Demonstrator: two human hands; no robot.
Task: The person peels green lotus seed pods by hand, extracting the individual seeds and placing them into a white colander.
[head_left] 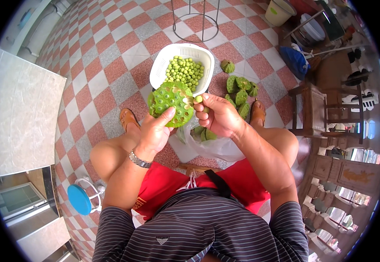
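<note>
A round green lotus seed pod (171,103) is gripped in my left hand (156,131), its thumb lying across the pod's face. Several holes along the pod's right side are torn open, while other seeds still sit in theirs. My right hand (221,115) is beside the pod's right edge, pinching a green lotus seed (198,99) between thumb and fingertip. Another green seed shows partly under its curled fingers. Just beyond both hands stands a white plastic basket (158,65) holding many loose green seeds (184,70); the pod hides part of its near rim.
Between my legs lies a clear plastic bag (218,148) with green pods inside. Picked-over pods (242,89) are piled on the checkered floor right of the basket. A metal ring stand (195,28) is beyond it, a blue stool (79,199) at left, a wooden chair (310,111) at right.
</note>
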